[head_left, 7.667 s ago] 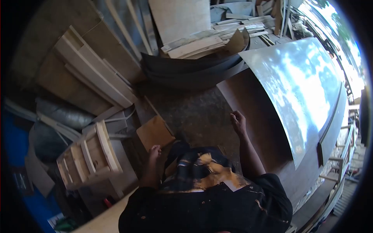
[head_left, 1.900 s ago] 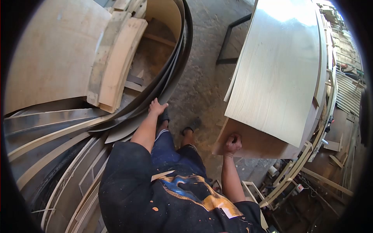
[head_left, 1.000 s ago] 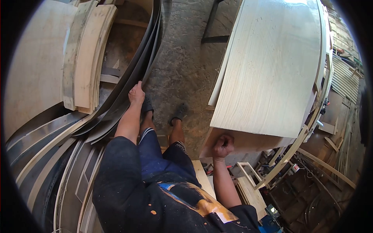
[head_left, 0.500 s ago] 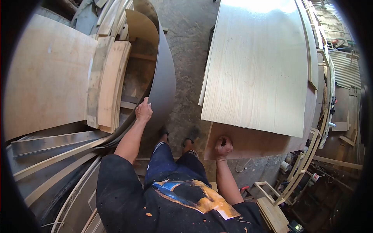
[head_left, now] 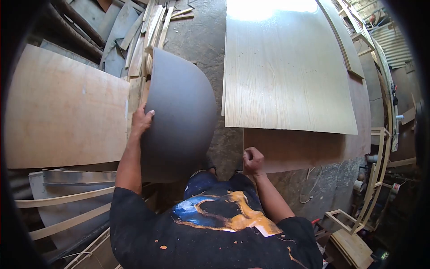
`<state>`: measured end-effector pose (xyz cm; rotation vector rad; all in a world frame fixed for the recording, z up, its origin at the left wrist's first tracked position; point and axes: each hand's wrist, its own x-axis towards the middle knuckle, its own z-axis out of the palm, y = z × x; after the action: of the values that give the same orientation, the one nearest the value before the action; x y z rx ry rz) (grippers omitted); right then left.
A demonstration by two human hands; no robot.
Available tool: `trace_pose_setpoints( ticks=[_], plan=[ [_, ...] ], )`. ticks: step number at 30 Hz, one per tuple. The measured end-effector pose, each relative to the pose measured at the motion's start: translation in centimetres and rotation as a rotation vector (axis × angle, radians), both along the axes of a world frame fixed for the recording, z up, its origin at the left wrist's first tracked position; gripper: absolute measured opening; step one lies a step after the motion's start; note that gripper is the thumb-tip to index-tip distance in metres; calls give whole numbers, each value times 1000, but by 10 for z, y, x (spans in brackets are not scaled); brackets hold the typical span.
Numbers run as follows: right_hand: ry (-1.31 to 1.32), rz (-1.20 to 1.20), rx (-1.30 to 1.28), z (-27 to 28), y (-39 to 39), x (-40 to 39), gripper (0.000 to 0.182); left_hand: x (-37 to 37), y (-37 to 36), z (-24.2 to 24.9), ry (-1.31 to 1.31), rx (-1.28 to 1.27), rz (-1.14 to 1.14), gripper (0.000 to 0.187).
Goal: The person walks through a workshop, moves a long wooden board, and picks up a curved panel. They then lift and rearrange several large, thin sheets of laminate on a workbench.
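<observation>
Two hands are at work, one on each side of the person's body. The left hand (head_left: 141, 120) closes its grip on the left edge of one dark grey sheet (head_left: 181, 112), thumb on the front face, fingers wrapped behind and hidden. The sheet stands on edge and bows outward toward the camera; its lower end is lost behind the person's shirt (head_left: 215, 233). The right hand (head_left: 253, 161) is closed in a fist, pinching the near corner of one brown board (head_left: 309, 150) that lies flat. What exactly sits between those fingers is hard to make out. One pale wood-grain sheet (head_left: 286, 76) lies on top of the brown board, its far end washed out by glare. One large plywood panel (head_left: 62, 116) lies to the left, cut off at the picture's dark rim. Several curved wooden strips (head_left: 67, 197) lie below it, too overlapped to count. One foot shows on the concrete floor (head_left: 201, 31); the other is hidden.
</observation>
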<state>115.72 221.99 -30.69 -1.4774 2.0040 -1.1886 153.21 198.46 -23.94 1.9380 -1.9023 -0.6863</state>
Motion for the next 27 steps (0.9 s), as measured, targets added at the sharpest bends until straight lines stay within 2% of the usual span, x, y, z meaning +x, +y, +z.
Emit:
trace_pose_setpoints(
  ticks=[2,4,6,8,9,10,12,13,14,16,17,20,21,22,24,26,27],
  plan=[
    [-185,240,121,18,-9,22,13,8,-3,49,173,-11,-57,40],
    [-236,303,146,27,-26,43,18,17,-4,82,211,-9,-71,34],
    [-283,370,169,27,-37,58,24,22,2,121,367,71,-69,30],
    [-416,326,307,9,-49,71,43,31,9,152,424,91,-82,28],
    [-506,368,394,3,-53,72,58,35,13,167,452,105,-110,29],
    [-517,368,379,11,-58,73,58,39,17,181,480,122,-137,29],
    [-1073,329,671,25,-69,71,61,44,25,210,462,137,-157,30],
    [-1214,296,593,23,-72,73,59,46,30,223,474,128,-177,30],
    [-1223,298,590,21,-71,74,59,48,36,237,485,121,-197,30],
    [-1441,171,633,44,-76,73,59,49,46,263,446,124,-209,31],
    [-1538,148,645,45,-78,74,51,49,52,275,406,107,-218,31],
    [-1566,136,554,44,-80,91,43,35,76,313,318,62,-237,28],
    [-1509,73,601,40,-83,99,33,28,85,325,281,77,-250,27],
    [-1511,78,598,38,-81,108,33,20,94,337,245,93,-262,26],
    [-1736,25,644,37,-69,128,27,2,111,360,197,68,-235,25],
    [-1977,57,652,35,-62,142,30,-12,123,379,47,32,-264,24],
    [-1971,10,664,45,-63,150,38,-24,132,387,9,-4,-264,23]
  ],
)
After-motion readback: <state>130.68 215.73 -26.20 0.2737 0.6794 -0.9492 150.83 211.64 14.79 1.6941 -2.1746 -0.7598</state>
